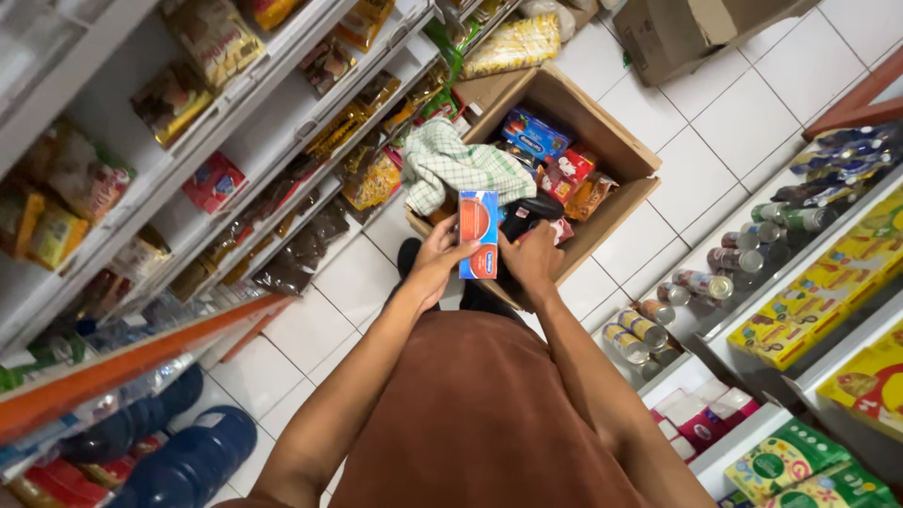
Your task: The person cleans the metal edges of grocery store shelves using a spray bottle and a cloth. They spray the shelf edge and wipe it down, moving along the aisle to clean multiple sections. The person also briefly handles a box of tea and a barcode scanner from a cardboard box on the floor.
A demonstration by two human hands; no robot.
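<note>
Both hands grasp a blue-and-red packet (478, 233) above a cardboard box (611, 141): left hand (438, 254) beside it, right hand (533, 259) opposite.

A small rectangular carton (478, 234), blue along its edges with a large red-orange panel on its front face, stands upright on end between the person's two hands. The left hand (437, 260) grips its left edge, fingers curled round the side, while the right hand (532, 259) presses against its right edge. The carton is held in the air just above the near rim of an open cardboard box (602, 141) on the tiled floor, its printed face turned up toward the person.
</note>
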